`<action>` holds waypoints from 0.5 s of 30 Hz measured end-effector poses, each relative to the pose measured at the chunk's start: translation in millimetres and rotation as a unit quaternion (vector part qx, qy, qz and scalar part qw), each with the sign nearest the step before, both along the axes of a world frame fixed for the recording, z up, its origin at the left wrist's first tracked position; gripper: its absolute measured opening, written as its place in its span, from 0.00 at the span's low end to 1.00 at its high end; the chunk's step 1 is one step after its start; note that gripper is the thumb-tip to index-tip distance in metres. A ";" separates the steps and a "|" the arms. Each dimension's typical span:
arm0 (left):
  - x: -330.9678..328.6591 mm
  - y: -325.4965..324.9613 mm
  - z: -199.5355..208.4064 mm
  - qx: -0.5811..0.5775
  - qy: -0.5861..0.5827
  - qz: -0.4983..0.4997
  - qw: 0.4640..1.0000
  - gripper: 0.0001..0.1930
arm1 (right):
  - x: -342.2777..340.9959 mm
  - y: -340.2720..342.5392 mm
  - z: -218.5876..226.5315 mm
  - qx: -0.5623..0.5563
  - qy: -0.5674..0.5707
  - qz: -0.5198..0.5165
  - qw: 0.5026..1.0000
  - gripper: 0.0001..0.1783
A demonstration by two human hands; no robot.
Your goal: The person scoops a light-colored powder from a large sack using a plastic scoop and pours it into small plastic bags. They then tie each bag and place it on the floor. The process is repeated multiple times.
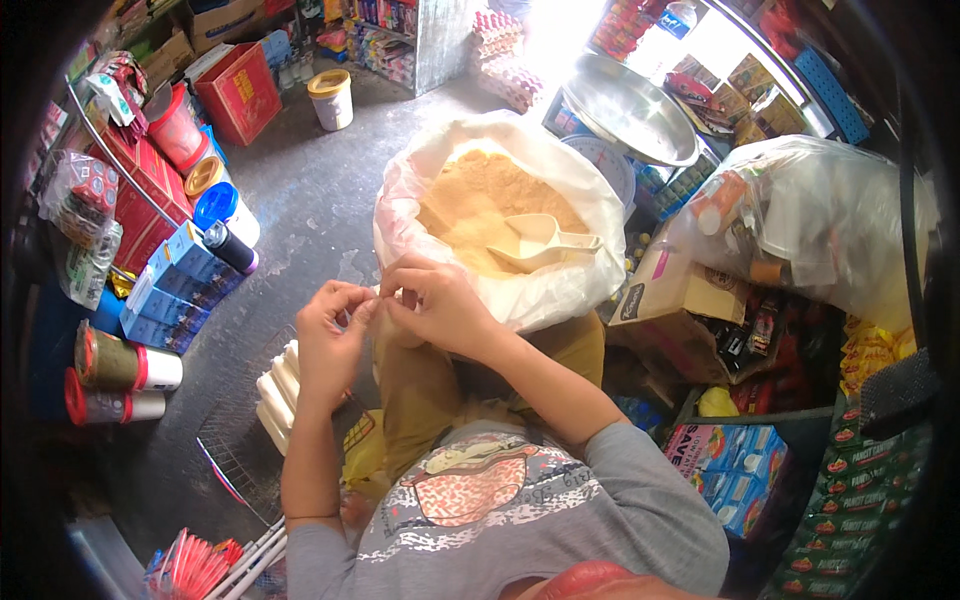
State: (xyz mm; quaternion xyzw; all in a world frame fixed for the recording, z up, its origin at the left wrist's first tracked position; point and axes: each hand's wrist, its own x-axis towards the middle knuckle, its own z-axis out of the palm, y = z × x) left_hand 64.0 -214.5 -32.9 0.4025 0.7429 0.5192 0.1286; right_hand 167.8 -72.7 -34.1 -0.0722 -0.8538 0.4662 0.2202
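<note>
Between my knees stands a white plastic-lined sack with its mouth rolled open, full of a light brown, grainy heap that looks like brown sugar. A cream scoop lies on the heap, its handle toward the right rim. My left hand and my right hand meet just off the sack's near left side. Both pinch, thumbs against fingertips, almost touching each other. Whatever is between the fingers is too small or thin to make out.
A steel pan scale stands beyond the sack at right. Bulging clear bags and an open carton crowd the right side. Tubs and a blue-lidded pail line the left. A wire rack lies left of my legs.
</note>
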 end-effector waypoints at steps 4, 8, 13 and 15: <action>-31.5 -1.3 -13.3 0.039 -0.225 -0.053 0.972 0.05 | -7.9 -9.0 -8.9 0.108 0.123 -0.002 0.987 0.05; -24.1 -3.1 0.4 0.002 -0.078 -0.045 0.996 0.05 | -11.5 -11.5 -4.2 0.032 0.063 -0.020 0.997 0.05; -1.7 -5.3 4.4 0.028 0.056 0.003 0.998 0.04 | -10.9 -10.6 -12.1 0.036 0.030 -0.020 0.999 0.05; -0.1 -6.9 0.7 0.037 0.004 0.015 0.999 0.04 | -10.8 -14.0 -12.0 0.038 0.051 -0.026 0.998 0.05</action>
